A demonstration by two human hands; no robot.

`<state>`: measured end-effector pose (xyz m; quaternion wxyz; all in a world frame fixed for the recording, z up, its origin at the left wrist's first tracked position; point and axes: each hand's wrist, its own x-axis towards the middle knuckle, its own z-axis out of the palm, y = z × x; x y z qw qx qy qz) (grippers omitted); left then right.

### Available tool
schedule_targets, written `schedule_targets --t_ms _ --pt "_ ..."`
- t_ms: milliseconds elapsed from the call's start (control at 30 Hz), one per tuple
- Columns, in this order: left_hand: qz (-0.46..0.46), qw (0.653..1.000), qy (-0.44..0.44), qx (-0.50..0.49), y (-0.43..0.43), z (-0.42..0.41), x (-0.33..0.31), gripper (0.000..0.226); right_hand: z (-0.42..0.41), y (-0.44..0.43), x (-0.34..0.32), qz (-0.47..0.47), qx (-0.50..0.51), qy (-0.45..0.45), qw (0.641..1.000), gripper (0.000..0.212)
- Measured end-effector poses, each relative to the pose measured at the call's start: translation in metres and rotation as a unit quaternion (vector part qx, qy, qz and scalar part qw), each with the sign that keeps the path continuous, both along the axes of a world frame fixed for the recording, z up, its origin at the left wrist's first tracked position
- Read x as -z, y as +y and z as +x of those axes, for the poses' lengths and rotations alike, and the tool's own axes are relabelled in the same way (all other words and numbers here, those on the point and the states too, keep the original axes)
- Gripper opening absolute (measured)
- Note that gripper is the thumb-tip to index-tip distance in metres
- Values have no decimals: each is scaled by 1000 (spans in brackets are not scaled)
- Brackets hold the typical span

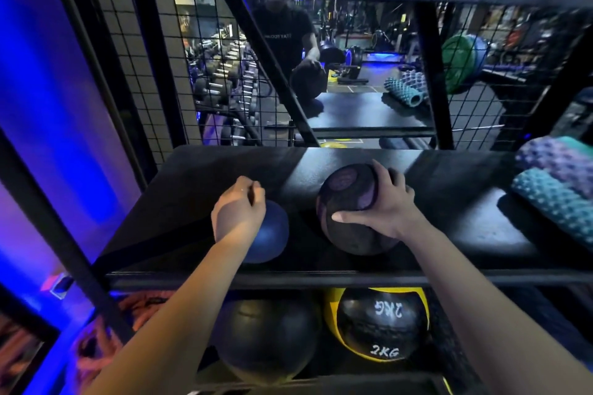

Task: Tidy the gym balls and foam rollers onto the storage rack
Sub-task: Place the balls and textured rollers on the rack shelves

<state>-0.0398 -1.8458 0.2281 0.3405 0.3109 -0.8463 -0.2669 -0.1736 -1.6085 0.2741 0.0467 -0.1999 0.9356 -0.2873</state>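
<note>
Two bare forearms, nearest the camera, are seen reaching up from the bottom edge onto the middle shelf (pixel 449 234) of a black storage rack. The right hand (pixel 383 205) is spread wide over a dark medicine ball (pixel 348 202), with the thumb laid across its near face and the fingers wrapped over its far right side; the ball appears to be seated on the shelf board, though in the dim light it cannot be said whether its full weight is yet down. The left hand (pixel 239 208) is curled loosely, fingers bent inward, and rests on the top of a smaller blue ball (pixel 268 234); whether that ball is gripped or only steadied cannot be told.

The two balls lie side by side, near but apart, the blue one to the left of the dark one and a little nearer the shelf's front edge. Each is served by the hand on its own side, so no crossing of arms is called for. Open board is left behind both balls and to the left, and it is judged that any settling push would run away from the body, toward the wire mesh.

Farther right on the same shelf, textured foam rollers (pixel 555 183) are laid with their long axes running obliquely from the near edge toward the back. Below, a 2KG ball (pixel 380 327) and a plain dark ball (pixel 266 337) are already stored.
</note>
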Motion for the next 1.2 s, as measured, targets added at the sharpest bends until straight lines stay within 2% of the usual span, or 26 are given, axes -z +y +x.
schedule_targets --t_ms 67,167,233,300,367,433,467,500,533,567,600,667,700,767,833,967,1067,1133,1200 --pt "3 994 -21 106 -10 6 4 28 5 -2 6 -10 15 28 999 141" --pt "-101 943 -181 262 -25 27 5 76 15 -14 6 -2 59 62 996 137" --pt "-77 929 -216 292 -32 44 5 94 20 -34 1 -1 85 84 993 131" --pt "-17 941 -180 286 -39 57 12 94 24 -64 -8 14 80 97 992 113" --pt "34 958 -118 258 -45 66 21 87 26 -96 -18 12 22 120 992 82" --pt "86 970 -66 217 -51 71 26 84 21 -117 -34 -45 -51 113 991 56" --pt "107 975 -49 188 -54 73 28 83 16 -122 -40 -59 -80 112 989 50" --pt "127 979 -31 158 -56 76 30 80 11 -124 -45 -40 -109 127 985 50" --pt "150 980 -10 130 -58 79 31 77 9 -123 -48 20 -133 136 982 56" --pt "172 979 17 107 -60 82 33 74 7 -121 -48 72 -158 125 977 63" --pt "188 977 45 88 -62 87 34 70 7 -119 -45 82 -178 71 978 72" --pt "189 977 76 67 -67 96 37 70 9 -127 -30 17 -189 -86 978 92" --pt "182 978 78 70 -68 101 39 79 10 -137 -22 -33 -183 -131 974 102" --pt "142 983 64 92 -64 109 45 104 13 -165 -10 -106 -153 -162 969 109" --pt "50 993 42 101 -55 112 56 120 16 -194 -6 -138 -124 -141 972 109" --pt "-118 987 -9 113 -41 110 62 120 10 -243 -1 -118 -126 -114 978 119" --pt "-244 953 -106 144 -26 91 56 117 19 -253 -16 -49 -172 -95 979 120" --pt "-316 921 -144 177 -15 73 50 113 23 -240 -32 -44 -218 -98 970 102" --pt "-372 891 -155 211 -5 54 40 106 18 -214 -46 -49 -235 -102 965 68"
